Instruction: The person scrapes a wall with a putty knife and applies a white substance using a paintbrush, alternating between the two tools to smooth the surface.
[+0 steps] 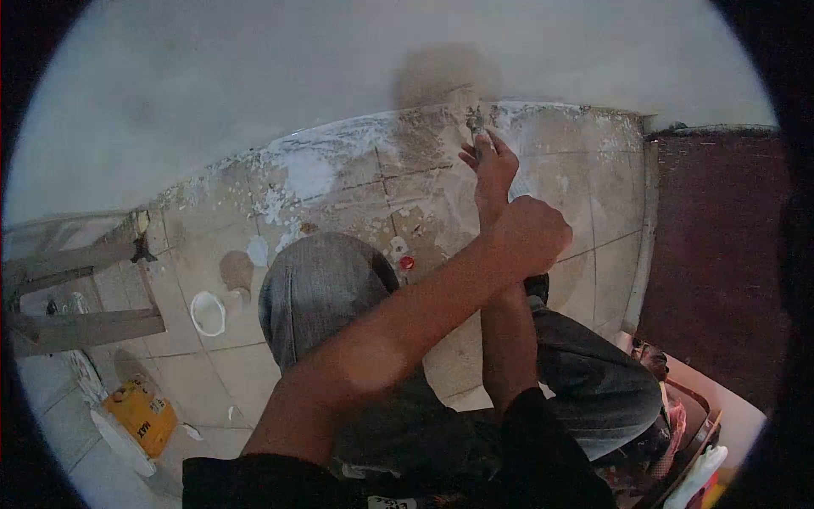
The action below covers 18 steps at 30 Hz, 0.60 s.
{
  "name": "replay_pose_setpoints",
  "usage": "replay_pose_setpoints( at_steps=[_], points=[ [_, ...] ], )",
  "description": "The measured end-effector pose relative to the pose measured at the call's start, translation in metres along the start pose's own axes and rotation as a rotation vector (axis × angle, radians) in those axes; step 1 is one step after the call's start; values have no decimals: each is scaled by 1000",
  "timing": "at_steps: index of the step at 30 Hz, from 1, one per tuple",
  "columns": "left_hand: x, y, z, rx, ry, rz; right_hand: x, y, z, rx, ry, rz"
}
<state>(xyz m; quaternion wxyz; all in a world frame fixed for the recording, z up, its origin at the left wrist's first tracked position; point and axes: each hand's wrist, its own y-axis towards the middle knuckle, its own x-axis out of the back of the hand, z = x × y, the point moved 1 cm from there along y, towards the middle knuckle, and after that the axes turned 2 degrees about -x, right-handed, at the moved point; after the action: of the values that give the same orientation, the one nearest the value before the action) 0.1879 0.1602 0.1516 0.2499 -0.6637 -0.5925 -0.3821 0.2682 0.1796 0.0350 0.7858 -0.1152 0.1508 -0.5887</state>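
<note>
My right hand (493, 161) reaches forward to the foot of the wall, fingers closed on a small, dirty hand tool (476, 125). The tool's far end is right at the line where the wall meets the floor, and its exact kind cannot be made out. My left forearm crosses over the right one. My left hand (536, 231) is curled closed beside my right wrist, its back turned up and its fingers hidden. White smears and flakes (309, 174) cover the floor tiles (585, 204) along the wall (254, 76).
A small red object (407, 263) lies near my knee (326, 271). To the left are a round white container (208, 314), a worn frame (85, 331) and a yellow packet marked MAX (142, 417). A dark brown panel (716, 246) stands right, with cluttered items (678, 433) below it.
</note>
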Motion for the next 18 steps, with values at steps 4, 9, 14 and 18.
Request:
replay_pose_setpoints(
  at_steps=[4,9,14,18],
  points=[
    [-3,-1,4,-3,7,-109,-2,1,5,47,-58,-20],
    [-2,0,8,23,31,14,-2,-5,7,82,-167,-42],
    [-15,0,9,14,126,-114,-4,-5,6,104,-198,-46],
    [-1,1,11,9,25,46,-4,-4,8,111,-210,-52]
  ],
)
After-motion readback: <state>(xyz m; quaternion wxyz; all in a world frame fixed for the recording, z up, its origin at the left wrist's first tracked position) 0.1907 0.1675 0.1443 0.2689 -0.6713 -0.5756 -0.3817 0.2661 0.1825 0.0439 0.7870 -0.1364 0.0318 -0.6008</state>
